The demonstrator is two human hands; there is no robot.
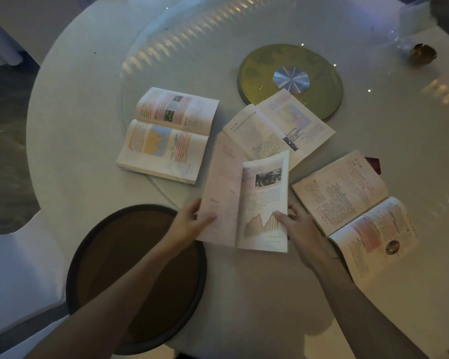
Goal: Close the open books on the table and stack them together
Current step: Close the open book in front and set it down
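Several open books lie on a round white table. The nearest book is partly lifted, its right half tilted up with a chart and a photo showing. My left hand grips its left edge, thumb on the page. My right hand holds its right half, thumb on the chart page and fingers behind. Flat on the table lie an open book at the left, another behind the held one, and one at the right.
A dark round tray sits at the table's near edge under my left forearm. A brass turntable hub stands under a glass disc in the middle. A small gold object is far right. A white chair stands at the left.
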